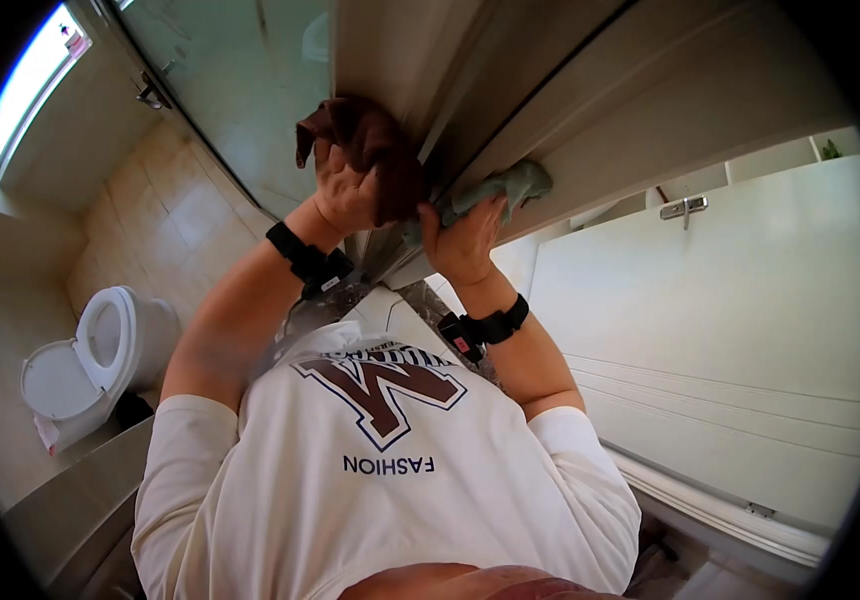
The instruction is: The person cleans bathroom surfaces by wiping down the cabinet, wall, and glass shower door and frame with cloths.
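A dark brown cloth (375, 145) is bunched in my left hand (345, 195), up against the edge of the door frame (460, 95). To the right of it, my right hand (465, 240) presses a grey-green cloth (522, 183) to the frame's surface. Its thumb points up and the cloth hides part of its fingers. The two hands are close together but apart. Each wrist wears a black strap with a small device.
A glass door panel (240, 70) stands at the upper left, with a handle (153, 92) beside it. The toilet (105, 340) is at the left, its lid raised. A white door (710, 320) with a metal handle (684, 207) fills the right side.
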Demonstrator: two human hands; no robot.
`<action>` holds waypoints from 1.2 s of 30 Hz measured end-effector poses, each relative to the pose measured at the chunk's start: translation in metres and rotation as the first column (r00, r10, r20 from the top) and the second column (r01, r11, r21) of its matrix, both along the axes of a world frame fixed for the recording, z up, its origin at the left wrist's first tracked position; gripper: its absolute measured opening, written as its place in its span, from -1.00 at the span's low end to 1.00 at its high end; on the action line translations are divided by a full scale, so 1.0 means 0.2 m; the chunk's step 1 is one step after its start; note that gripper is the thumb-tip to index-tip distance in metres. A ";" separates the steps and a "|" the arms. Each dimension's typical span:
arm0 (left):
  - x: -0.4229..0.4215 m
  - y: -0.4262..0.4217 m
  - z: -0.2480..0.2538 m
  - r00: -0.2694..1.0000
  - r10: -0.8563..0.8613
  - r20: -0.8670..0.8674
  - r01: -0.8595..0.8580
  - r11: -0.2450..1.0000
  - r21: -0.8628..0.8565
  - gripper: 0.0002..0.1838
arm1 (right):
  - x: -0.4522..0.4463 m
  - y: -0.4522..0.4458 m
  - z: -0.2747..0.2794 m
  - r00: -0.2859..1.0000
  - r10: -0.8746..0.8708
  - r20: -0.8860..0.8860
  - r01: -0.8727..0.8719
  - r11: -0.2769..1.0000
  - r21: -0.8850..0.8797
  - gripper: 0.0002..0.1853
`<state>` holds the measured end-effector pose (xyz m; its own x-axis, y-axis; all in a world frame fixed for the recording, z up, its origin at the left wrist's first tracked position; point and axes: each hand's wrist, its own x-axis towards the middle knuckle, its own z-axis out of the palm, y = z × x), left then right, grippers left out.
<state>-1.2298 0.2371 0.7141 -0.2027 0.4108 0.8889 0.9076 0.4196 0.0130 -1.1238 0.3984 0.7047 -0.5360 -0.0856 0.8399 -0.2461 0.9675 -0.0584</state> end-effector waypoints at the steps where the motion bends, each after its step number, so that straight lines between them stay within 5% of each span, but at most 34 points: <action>1: 0.00 0.01 -0.01 1.000 0.005 0.030 -0.005 1.000 0.001 -0.57 | 0.00 -0.01 0.03 1.000 0.015 0.020 -0.014 0.998 -0.060 0.04; 2: -0.01 0.01 -0.02 0.998 0.010 0.059 -0.010 1.000 0.001 -0.55 | 0.00 -0.03 0.14 0.999 -0.001 0.037 0.004 0.997 -0.083 0.04; 3: -0.01 0.02 -0.04 0.996 0.016 0.089 -0.016 1.000 0.002 -0.54 | -0.03 -0.06 0.31 0.986 -0.003 -0.169 -0.004 0.999 -0.043 -0.10; 6: -0.06 -0.02 -0.15 0.979 0.104 0.175 -0.084 0.990 -0.116 -0.54 | -0.07 -0.03 0.23 0.933 0.040 -0.358 -0.055 0.998 -0.030 -0.26; 9: -0.09 -0.02 -0.33 0.999 0.026 0.022 -0.023 0.988 -0.152 -0.55 | -0.04 -0.01 -0.20 0.973 0.076 -0.216 -0.099 0.990 -0.099 -0.40; 12: -0.11 0.01 -0.51 1.000 -0.006 -0.013 0.004 0.992 -0.127 -0.54 | 0.12 0.03 -0.50 0.983 0.017 0.185 0.001 0.996 -0.095 -0.46; 14: -0.09 -0.04 -0.38 0.996 -0.072 -0.050 0.066 0.991 -0.115 -0.57 | 0.22 0.09 -0.64 0.963 0.125 0.240 -0.060 0.964 -0.261 -0.46; 15: -0.07 -0.07 -0.25 0.992 -0.117 -0.047 0.113 0.990 -0.087 -0.58 | 0.27 0.14 -0.69 0.968 0.190 0.165 -0.111 0.912 -0.396 -0.48; 16: -0.04 -0.06 -0.14 0.990 -0.132 -0.046 0.130 0.990 -0.046 -0.59 | 0.34 0.15 -0.56 0.938 0.316 0.144 -0.115 0.675 -0.729 -0.51; 17: -0.01 -0.06 -0.02 0.989 -0.138 -0.049 0.139 0.990 0.014 -0.61 | 0.41 0.15 -0.43 0.930 0.367 0.008 -0.112 0.306 -0.945 -0.51; 18: 0.00 -0.04 0.05 0.990 -0.137 0.010 0.136 0.985 0.104 -0.61 | 0.42 0.20 -0.29 0.980 0.181 -0.081 -0.170 0.554 -0.815 -0.46; 19: 0.03 -0.02 0.25 0.992 -0.106 -0.066 0.119 0.963 0.243 -0.60 | 0.42 0.21 -0.07 1.000 0.016 -0.003 -0.015 0.855 -0.519 -0.48; 20: 0.02 0.02 0.35 0.992 -0.041 -0.119 0.076 0.950 0.302 -0.60 | 0.41 0.22 0.14 0.930 -0.355 -0.093 0.350 0.935 -0.061 -0.49; 21: 0.03 0.05 0.52 0.996 0.029 -0.086 0.003 0.936 0.351 -0.60 | 0.39 0.22 0.35 0.757 -0.542 -0.366 0.630 0.754 0.187 -0.51; 22: 0.02 0.06 0.66 0.993 0.033 -0.112 0.014 0.919 0.394 -0.56 | 0.35 0.18 0.44 0.877 -0.360 -0.318 0.317 0.931 -0.180 -0.49; 23: 0.00 0.06 0.74 0.991 0.052 -0.127 0.004 0.914 0.406 -0.56 | 0.28 0.18 0.47 0.877 -0.054 -0.478 -0.183 0.881 -0.436 -0.41; 25: 0.01 0.10 0.87 0.966 0.090 -0.242 0.041 0.872 0.487 -0.51 | 0.23 0.12 0.51 0.903 -0.217 -0.371 0.013 0.877 -0.480 -0.41; 26: 0.02 0.09 0.84 0.973 0.075 -0.220 0.035 0.888 0.458 -0.50 | 0.17 0.14 0.44 0.937 -0.165 -0.308 0.023 0.909 -0.417 -0.40; 28: 0.05 0.03 0.73 0.983 -0.024 -0.180 0.088 0.929 0.359 -0.52 | 0.10 0.21 0.13 0.916 -0.238 -0.323 0.231 0.971 -0.062 -0.47; 30: 0.02 -0.03 0.59 0.985 -0.118 -0.127 0.148 0.955 0.256 -0.54 | 0.11 0.14 0.01 0.979 -0.104 -0.174 0.145 0.960 0.238 -0.59; 33: -0.08 -0.07 0.45 0.973 -0.155 -0.173 0.196 0.948 0.251 -0.47 | 0.18 0.19 -0.16 0.999 -0.020 -0.037 0.025 0.992 0.121 -0.57; 36: -0.21 -0.21 0.56 0.985 -0.170 -0.025 0.169 0.935 0.311 -0.35 | 0.20 0.11 0.00 0.995 0.052 -0.090 -0.050 0.998 0.033 -0.56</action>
